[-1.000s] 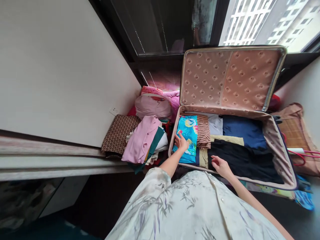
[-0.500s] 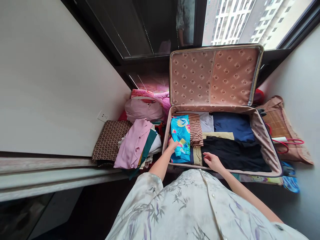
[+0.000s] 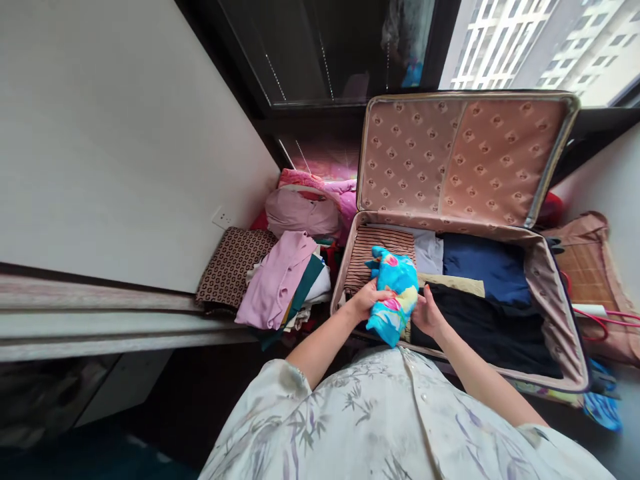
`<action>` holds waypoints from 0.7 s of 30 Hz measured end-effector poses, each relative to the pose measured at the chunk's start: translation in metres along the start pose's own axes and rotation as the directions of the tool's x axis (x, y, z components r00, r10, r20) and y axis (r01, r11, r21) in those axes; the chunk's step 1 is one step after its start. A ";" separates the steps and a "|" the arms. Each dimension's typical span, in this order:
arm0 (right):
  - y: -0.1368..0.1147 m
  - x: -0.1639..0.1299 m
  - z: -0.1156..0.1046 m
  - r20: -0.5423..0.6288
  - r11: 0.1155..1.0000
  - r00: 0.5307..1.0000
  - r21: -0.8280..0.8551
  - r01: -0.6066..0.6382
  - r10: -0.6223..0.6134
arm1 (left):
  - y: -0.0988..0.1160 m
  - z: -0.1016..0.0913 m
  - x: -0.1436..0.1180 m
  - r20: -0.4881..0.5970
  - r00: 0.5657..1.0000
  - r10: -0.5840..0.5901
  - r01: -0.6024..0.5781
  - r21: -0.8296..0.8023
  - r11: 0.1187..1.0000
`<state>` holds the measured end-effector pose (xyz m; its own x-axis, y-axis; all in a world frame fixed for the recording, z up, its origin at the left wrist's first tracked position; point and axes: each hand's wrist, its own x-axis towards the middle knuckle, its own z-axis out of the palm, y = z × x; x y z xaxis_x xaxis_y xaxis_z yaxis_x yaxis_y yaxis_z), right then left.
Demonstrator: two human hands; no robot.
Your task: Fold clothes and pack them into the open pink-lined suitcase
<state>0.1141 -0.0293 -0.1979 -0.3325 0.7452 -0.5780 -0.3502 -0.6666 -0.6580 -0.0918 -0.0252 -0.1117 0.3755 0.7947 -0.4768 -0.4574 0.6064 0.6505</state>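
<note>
Blue cloth up in the hands

The left hand point(image 3: 367, 300) pinches the blue cloth point(image 3: 397, 290), thumb on top. The right hand point(image 3: 429, 313) is at its other side; I can't tell if it grips. The cloth is over the front left part of the case point(image 3: 553, 287), with its low end by the front edge, close to the shirt point(image 3: 370, 413). That side is tight. The lid point(image 3: 465, 160) stands up at the back, and there is open room between it and the hands. The pink top point(image 3: 273, 283) lies outside, near the left edge.

One second ago, the blue cloth lay flat at the left end and the right hand was away from it. Now it is bunched up, and more of the striped cloth point(image 3: 367, 253) shows.
</note>
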 end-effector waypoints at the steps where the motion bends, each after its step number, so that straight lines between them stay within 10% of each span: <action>1: -0.001 -0.004 0.000 0.048 0.998 0.998 0.059 -0.032 0.029 | -0.005 0.004 -0.004 0.040 0.999 -0.020 0.021 -0.013 1.000; 8: -0.010 -0.022 0.002 0.031 0.986 0.995 0.130 -0.102 0.099 | -0.043 0.004 -0.003 0.120 0.985 -0.124 0.116 0.070 0.991; 15: -0.060 -0.035 0.027 -0.046 0.989 0.988 -0.018 0.144 -0.145 | -0.026 -0.014 -0.003 -0.042 0.943 0.329 -0.296 0.344 0.891; 21: -0.095 -0.045 0.075 0.280 0.916 0.938 -0.285 0.283 -0.202 | 0.010 -0.034 -0.033 0.235 0.902 0.362 -0.420 0.286 0.862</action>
<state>0.0967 -0.0004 -0.0735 -0.4864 0.8297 -0.2740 -0.1649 -0.3951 -0.9037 -0.1364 -0.0447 -0.1094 0.3625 0.9303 -0.0564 -0.3211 0.1815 0.9295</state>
